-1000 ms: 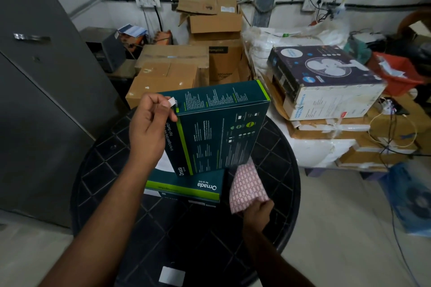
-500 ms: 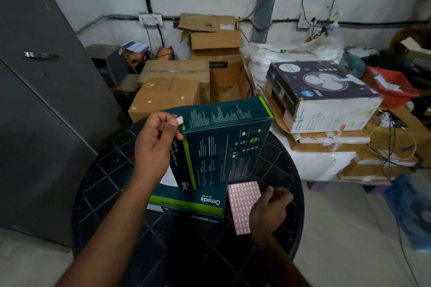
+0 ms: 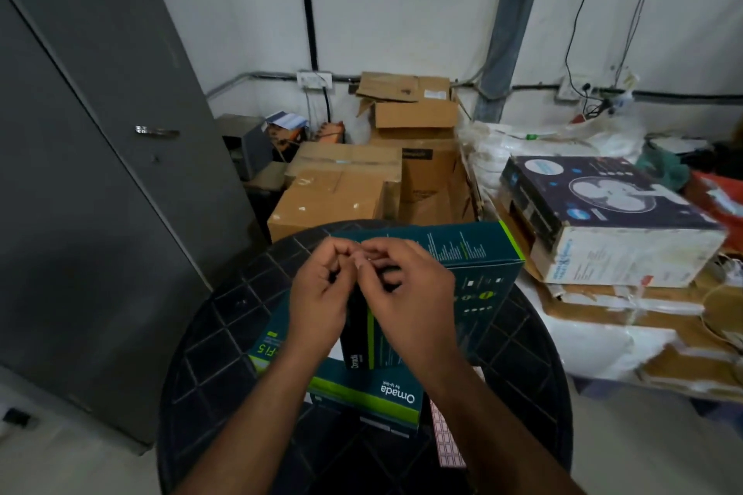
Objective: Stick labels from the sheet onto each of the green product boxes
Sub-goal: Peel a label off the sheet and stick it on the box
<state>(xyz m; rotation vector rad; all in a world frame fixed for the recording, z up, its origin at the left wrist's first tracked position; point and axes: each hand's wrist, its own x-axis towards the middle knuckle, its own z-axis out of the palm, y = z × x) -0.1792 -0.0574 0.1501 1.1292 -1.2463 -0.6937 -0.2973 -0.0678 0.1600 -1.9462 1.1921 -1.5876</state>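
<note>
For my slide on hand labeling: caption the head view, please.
Both hands, left and right, meet at the upright green box atop another; label sheet on table.

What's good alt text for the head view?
Left hand and right hand meet, fingertips pinched, in front of an upright green box standing on a flat green box on a round black table; label sheet lies beside.

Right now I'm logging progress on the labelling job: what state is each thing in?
Upright green box: standing on the flat box, tilted slightly.
Flat green box: lying on the table, underneath.
Label sheet: lying on the table, not held.
Left hand: fingertips pinched at the upright box's top edge.
Right hand: fingertips meeting the left hand's; any label between them is hidden.
Top cardboard box: flaps open.
</note>
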